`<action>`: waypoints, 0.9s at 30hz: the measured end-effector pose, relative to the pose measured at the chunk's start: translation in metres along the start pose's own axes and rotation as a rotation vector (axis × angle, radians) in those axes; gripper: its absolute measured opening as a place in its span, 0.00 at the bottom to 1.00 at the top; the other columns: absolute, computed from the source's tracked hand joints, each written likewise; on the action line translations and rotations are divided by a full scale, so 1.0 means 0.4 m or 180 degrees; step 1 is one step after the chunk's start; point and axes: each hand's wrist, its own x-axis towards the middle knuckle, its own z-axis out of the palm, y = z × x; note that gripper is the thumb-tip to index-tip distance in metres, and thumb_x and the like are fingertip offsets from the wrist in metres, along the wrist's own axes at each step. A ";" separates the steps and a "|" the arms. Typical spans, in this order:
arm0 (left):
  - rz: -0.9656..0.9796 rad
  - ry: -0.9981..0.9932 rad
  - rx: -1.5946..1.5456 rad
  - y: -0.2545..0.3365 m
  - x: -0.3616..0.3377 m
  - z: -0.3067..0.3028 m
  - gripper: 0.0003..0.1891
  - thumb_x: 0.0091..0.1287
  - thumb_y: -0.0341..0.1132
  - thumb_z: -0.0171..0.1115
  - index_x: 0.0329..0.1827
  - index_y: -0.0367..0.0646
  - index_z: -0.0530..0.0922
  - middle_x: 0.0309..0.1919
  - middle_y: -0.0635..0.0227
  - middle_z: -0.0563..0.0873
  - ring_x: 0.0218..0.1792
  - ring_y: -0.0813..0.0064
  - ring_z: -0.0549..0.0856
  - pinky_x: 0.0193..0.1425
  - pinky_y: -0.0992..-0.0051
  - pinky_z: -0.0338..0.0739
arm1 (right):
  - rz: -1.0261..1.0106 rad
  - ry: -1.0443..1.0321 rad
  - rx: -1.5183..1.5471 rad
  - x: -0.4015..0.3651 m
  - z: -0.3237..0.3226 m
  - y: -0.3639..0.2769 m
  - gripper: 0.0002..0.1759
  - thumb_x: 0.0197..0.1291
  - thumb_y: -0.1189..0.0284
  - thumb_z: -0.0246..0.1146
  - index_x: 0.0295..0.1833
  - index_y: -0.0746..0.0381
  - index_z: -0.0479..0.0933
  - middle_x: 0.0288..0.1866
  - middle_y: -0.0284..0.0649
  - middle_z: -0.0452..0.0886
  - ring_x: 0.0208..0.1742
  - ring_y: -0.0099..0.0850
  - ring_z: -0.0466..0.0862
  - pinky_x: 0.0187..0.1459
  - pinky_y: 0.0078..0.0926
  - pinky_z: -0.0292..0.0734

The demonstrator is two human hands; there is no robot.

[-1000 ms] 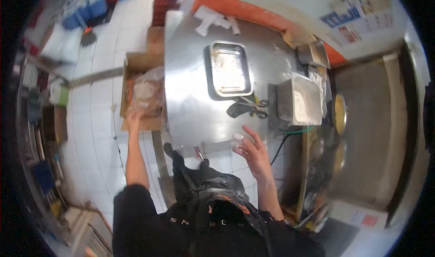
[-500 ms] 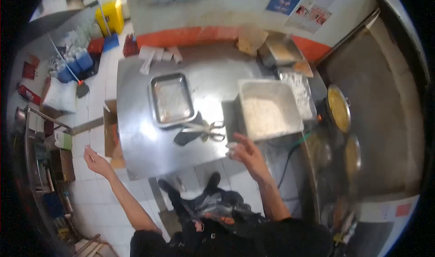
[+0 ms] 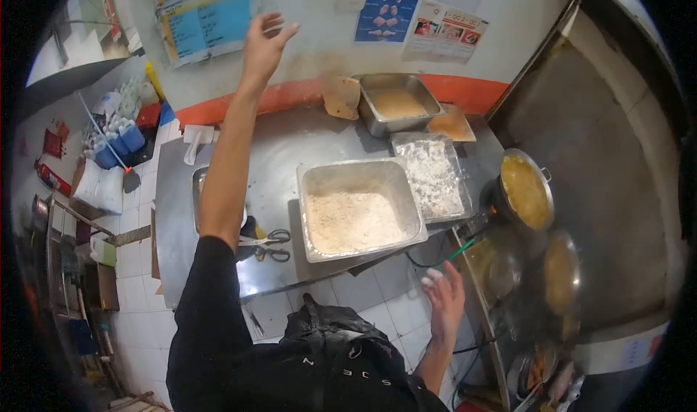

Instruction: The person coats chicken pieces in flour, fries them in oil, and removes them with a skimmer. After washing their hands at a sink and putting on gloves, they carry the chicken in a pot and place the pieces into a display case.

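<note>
My left hand (image 3: pixel 265 47) is raised in front of the wall, its fingers apart with nothing in them. The left forearm covers most of the shallow metal tray (image 3: pixel 198 187) on the table. Beside that arm lie the scissors (image 3: pixel 267 242), their blades partly hidden. Below and right of the deep metal pan (image 3: pixel 316 255), my right hand (image 3: pixel 444 299) hovers clear of it. Its fingers are loosely spread and empty, with white powder on the tips. Pale flour (image 3: pixel 354 217) fills the bottom of the pan.
A flour-dusted tray (image 3: pixel 433 180) lies right of the pan. Behind it stands a metal container (image 3: pixel 374 121) with tan liquid. At the right, a pot of yellow oil (image 3: pixel 526 193) sits near other pans. A steel table (image 3: pixel 279 140) backs onto the wall with posters (image 3: pixel 390 9).
My left hand has swung up from low on the left to the wall. My right hand has moved right and down. The view has shifted to the right.
</note>
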 end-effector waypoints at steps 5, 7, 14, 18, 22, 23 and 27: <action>-0.0192 -0.0135 -0.0028 -0.064 0.192 0.234 0.37 0.54 0.47 0.76 0.61 0.33 0.72 0.54 0.56 0.80 0.51 0.70 0.81 0.53 0.73 0.78 | 0.0106 0.0781 0.0260 0.028 -0.097 0.004 0.26 0.68 0.68 0.58 0.69 0.61 0.63 0.52 0.44 0.79 0.48 0.29 0.82 0.50 0.26 0.79; -0.0319 -0.0167 0.0012 -0.132 0.269 0.291 0.39 0.51 0.48 0.77 0.61 0.33 0.72 0.54 0.56 0.80 0.50 0.70 0.81 0.52 0.73 0.78 | 0.0094 0.0885 0.0267 0.058 -0.118 0.001 0.26 0.68 0.68 0.59 0.69 0.60 0.64 0.52 0.43 0.79 0.48 0.29 0.82 0.49 0.27 0.79; -0.0478 0.0147 -0.0174 -0.247 0.465 0.442 0.39 0.47 0.45 0.79 0.58 0.28 0.73 0.50 0.55 0.83 0.42 0.70 0.85 0.40 0.73 0.81 | -0.0069 0.1351 0.0150 0.203 -0.128 -0.040 0.26 0.66 0.66 0.61 0.67 0.58 0.66 0.51 0.42 0.79 0.46 0.30 0.82 0.47 0.29 0.79; -0.0597 0.0021 -0.0446 -0.284 0.518 0.484 0.37 0.45 0.40 0.80 0.56 0.27 0.74 0.42 0.57 0.86 0.34 0.72 0.86 0.31 0.76 0.79 | 0.0054 0.1382 0.0137 0.281 -0.096 -0.049 0.27 0.66 0.65 0.61 0.68 0.58 0.65 0.51 0.42 0.79 0.47 0.31 0.82 0.47 0.29 0.78; -0.0587 0.0013 -0.0041 -0.284 0.547 0.510 0.32 0.47 0.39 0.78 0.52 0.29 0.78 0.36 0.59 0.87 0.35 0.73 0.87 0.30 0.76 0.78 | 0.0223 0.1296 0.0122 0.341 -0.101 -0.046 0.27 0.66 0.66 0.61 0.68 0.59 0.65 0.53 0.44 0.79 0.46 0.32 0.82 0.47 0.30 0.80; -0.0461 -0.0016 0.0092 -0.288 0.548 0.514 0.29 0.48 0.39 0.77 0.50 0.30 0.80 0.34 0.60 0.87 0.32 0.75 0.86 0.29 0.77 0.77 | 0.0293 0.1252 0.0130 0.354 -0.102 -0.045 0.27 0.66 0.66 0.60 0.68 0.59 0.64 0.53 0.44 0.79 0.46 0.33 0.82 0.47 0.31 0.80; -0.0650 -0.0090 -0.0016 -0.349 0.583 0.523 0.20 0.50 0.43 0.76 0.42 0.41 0.84 0.29 0.73 0.84 0.22 0.85 0.74 0.25 0.82 0.66 | 0.0409 0.1210 0.0008 0.406 -0.110 -0.045 0.26 0.67 0.67 0.59 0.68 0.59 0.64 0.52 0.44 0.79 0.45 0.33 0.83 0.47 0.32 0.81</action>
